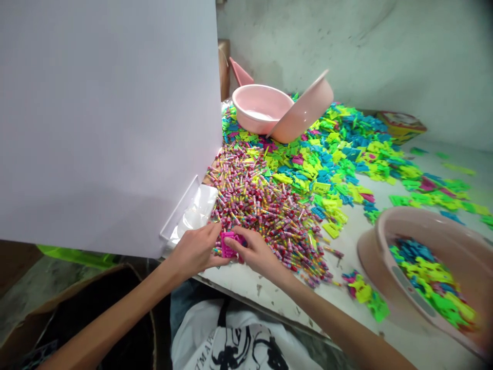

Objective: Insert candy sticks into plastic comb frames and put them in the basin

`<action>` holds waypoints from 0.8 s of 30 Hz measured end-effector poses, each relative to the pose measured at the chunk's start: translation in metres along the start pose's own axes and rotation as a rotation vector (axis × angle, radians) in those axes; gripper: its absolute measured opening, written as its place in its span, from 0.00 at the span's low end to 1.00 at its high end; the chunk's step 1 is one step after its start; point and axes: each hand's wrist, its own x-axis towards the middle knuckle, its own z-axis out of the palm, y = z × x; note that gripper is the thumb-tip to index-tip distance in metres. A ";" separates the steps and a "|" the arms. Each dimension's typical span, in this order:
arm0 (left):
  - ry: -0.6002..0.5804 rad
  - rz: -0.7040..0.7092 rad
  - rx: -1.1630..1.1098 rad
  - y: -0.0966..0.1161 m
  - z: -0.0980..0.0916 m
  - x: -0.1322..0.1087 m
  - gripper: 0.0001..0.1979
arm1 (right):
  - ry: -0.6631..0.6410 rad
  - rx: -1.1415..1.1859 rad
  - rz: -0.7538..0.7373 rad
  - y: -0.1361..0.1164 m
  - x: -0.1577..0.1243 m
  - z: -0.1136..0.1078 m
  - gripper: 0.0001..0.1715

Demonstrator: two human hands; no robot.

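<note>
Two hands meet at one little pink piece, with lots more loose bits all around.
The right hand pinches it between thumb and fingers; the left hand curls beside it, but I can't tell if it grips. Striped sticks lie heaped just past both hands, bright flat pieces farther off. The tub at far right holds some pieces; I can't tell if they're finished. A big white board blocks the left hand's side.

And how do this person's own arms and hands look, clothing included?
The left hand and right hand are ungloved; the forearms are bare, with no sleeves or wristbands showing. Below is a white fabric shirt with black printed figures and lettering, partly cut off.
</note>
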 end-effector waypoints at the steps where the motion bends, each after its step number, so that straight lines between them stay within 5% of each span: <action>1: -0.007 0.005 -0.005 -0.001 0.001 0.000 0.18 | 0.005 0.005 0.012 -0.001 -0.002 0.001 0.16; 13: -0.061 -0.027 0.069 0.007 0.010 0.006 0.17 | 0.031 -0.099 0.052 -0.001 -0.012 0.003 0.15; 24: 0.014 -0.029 0.072 0.011 0.013 0.004 0.17 | 0.044 0.111 0.097 0.011 -0.006 0.001 0.25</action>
